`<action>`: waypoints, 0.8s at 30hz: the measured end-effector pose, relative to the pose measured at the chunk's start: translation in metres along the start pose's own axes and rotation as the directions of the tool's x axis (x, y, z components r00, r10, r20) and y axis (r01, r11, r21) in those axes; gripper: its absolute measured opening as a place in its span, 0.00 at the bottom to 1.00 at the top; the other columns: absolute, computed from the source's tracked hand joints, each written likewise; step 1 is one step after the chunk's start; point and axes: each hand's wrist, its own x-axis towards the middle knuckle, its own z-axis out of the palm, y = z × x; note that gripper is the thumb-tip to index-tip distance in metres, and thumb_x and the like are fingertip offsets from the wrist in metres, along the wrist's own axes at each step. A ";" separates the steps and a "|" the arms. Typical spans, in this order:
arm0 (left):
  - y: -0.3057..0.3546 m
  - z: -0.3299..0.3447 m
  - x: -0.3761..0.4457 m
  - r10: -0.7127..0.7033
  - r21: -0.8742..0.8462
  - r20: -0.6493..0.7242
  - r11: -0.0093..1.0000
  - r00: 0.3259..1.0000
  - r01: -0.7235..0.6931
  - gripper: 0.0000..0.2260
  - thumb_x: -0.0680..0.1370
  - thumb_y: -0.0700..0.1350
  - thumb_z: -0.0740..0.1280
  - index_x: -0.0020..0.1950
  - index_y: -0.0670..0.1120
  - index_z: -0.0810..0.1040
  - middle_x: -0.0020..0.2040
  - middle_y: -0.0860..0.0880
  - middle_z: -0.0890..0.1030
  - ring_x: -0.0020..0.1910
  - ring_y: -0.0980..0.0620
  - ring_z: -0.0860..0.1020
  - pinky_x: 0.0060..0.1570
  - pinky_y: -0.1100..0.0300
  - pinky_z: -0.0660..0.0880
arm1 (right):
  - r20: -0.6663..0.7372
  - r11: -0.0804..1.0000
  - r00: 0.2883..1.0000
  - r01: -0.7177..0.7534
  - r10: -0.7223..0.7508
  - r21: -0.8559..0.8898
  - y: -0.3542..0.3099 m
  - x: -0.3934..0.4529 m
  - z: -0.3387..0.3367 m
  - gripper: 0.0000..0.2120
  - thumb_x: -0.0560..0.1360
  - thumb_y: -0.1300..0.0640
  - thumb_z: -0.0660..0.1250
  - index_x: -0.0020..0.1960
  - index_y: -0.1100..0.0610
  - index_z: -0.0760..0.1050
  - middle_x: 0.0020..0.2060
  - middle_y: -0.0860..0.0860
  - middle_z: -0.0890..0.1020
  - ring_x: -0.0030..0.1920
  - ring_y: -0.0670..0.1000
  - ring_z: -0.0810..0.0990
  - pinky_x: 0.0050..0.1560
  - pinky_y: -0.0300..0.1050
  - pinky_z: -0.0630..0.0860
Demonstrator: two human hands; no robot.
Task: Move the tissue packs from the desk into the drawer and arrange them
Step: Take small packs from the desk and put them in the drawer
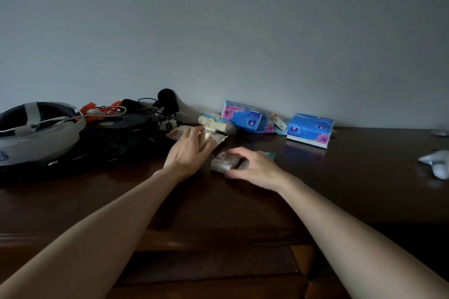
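On the dark wooden desk [243,201], my left hand [189,150] grips a flat beige tissue pack [218,139] near the middle. My right hand [252,165] closes its fingers round a small white patterned tissue pack [222,161] just in front of it. Behind them lie a pale yellow pack [213,124], a blue pack with purple flowers [245,118] and a second blue pack [309,130] against the wall. A small white and red pack [279,122] sits between the blue ones. The open drawer [213,269] shows at the bottom edge, its inside dark.
A grey and black headset with straps [36,133], black gear and tangled cables [145,114] fill the desk's left side. A crumpled pale object [437,162] lies at the right edge. The grey wall rises right behind the packs.
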 end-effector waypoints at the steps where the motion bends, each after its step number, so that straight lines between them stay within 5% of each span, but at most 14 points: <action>1: 0.012 0.000 -0.004 -0.014 -0.031 -0.007 0.999 1.000 0.013 0.28 0.77 0.62 0.60 0.74 0.50 0.68 0.69 0.47 0.72 0.63 0.43 0.76 0.57 0.51 0.73 | 0.006 0.993 0.999 0.033 -0.034 0.110 -0.004 -0.009 0.001 0.43 0.61 0.31 0.75 0.72 0.33 0.64 0.70 0.44 0.75 0.69 0.47 0.73 0.69 0.48 0.70; 4: 0.045 0.002 -0.014 -0.022 0.058 0.098 0.998 0.995 0.017 0.27 0.74 0.63 0.58 0.71 0.56 0.70 0.67 0.48 0.74 0.62 0.42 0.77 0.54 0.50 0.73 | -0.007 0.963 1.000 -0.026 0.029 0.269 -0.005 -0.025 -0.008 0.54 0.61 0.34 0.78 0.79 0.37 0.53 0.79 0.45 0.61 0.77 0.47 0.61 0.74 0.49 0.62; 7: 0.062 0.008 -0.022 -0.049 0.265 0.344 0.963 0.938 -0.047 0.29 0.69 0.69 0.54 0.63 0.58 0.76 0.67 0.50 0.75 0.67 0.43 0.70 0.63 0.47 0.70 | 0.012 0.987 0.987 -0.162 0.162 -0.011 0.004 -0.035 -0.012 0.40 0.72 0.32 0.64 0.79 0.43 0.57 0.78 0.50 0.65 0.75 0.55 0.66 0.66 0.51 0.66; 11: 0.064 0.012 -0.023 -0.149 0.272 0.403 0.962 0.903 0.037 0.29 0.70 0.66 0.66 0.68 0.55 0.72 0.69 0.45 0.73 0.68 0.40 0.69 0.64 0.45 0.70 | -0.057 0.959 0.989 -0.146 0.136 -0.244 0.004 -0.044 -0.010 0.21 0.80 0.40 0.53 0.67 0.49 0.69 0.68 0.55 0.77 0.63 0.59 0.78 0.55 0.53 0.72; 13: 0.064 0.010 -0.029 -0.132 0.272 0.382 0.962 0.915 0.025 0.27 0.72 0.60 0.67 0.70 0.53 0.71 0.69 0.43 0.72 0.67 0.39 0.70 0.64 0.45 0.70 | -0.051 0.952 0.990 -0.142 0.134 -0.272 0.001 -0.047 -0.013 0.19 0.78 0.38 0.56 0.61 0.49 0.69 0.65 0.55 0.79 0.61 0.59 0.79 0.51 0.53 0.72; 17: 0.068 -0.005 -0.068 0.053 0.172 0.280 0.980 0.959 -0.105 0.25 0.75 0.49 0.66 0.72 0.50 0.69 0.67 0.43 0.72 0.64 0.41 0.67 0.64 0.48 0.68 | -0.031 0.947 0.993 -0.116 0.112 -0.298 -0.017 -0.075 -0.017 0.44 0.64 0.20 0.61 0.67 0.50 0.70 0.65 0.49 0.78 0.61 0.54 0.79 0.50 0.51 0.72; 20: 0.065 -0.024 -0.115 0.202 0.070 0.121 0.975 0.972 -0.211 0.28 0.74 0.44 0.67 0.74 0.49 0.67 0.66 0.44 0.71 0.62 0.43 0.64 0.62 0.50 0.66 | -0.085 0.944 0.996 -0.045 0.018 -0.326 -0.034 -0.118 0.000 0.51 0.59 0.13 0.56 0.67 0.49 0.69 0.66 0.48 0.78 0.60 0.52 0.79 0.48 0.49 0.73; 22: 0.065 -0.037 -0.146 0.189 0.019 -0.024 0.982 0.982 -0.188 0.29 0.73 0.44 0.68 0.74 0.50 0.67 0.65 0.44 0.71 0.61 0.41 0.67 0.62 0.49 0.68 | -0.208 0.903 0.961 0.080 -0.183 -0.422 -0.046 -0.151 0.026 0.50 0.62 0.16 0.59 0.68 0.54 0.71 0.67 0.51 0.78 0.65 0.53 0.78 0.59 0.50 0.75; 24: 0.068 -0.042 -0.180 0.136 -0.076 -0.165 0.986 0.977 -0.150 0.28 0.74 0.47 0.66 0.74 0.52 0.66 0.65 0.47 0.71 0.62 0.44 0.69 0.61 0.52 0.70 | -0.321 0.859 0.866 0.207 -0.384 -0.468 -0.057 -0.177 0.053 0.37 0.68 0.33 0.73 0.67 0.58 0.75 0.66 0.54 0.80 0.67 0.54 0.78 0.68 0.50 0.73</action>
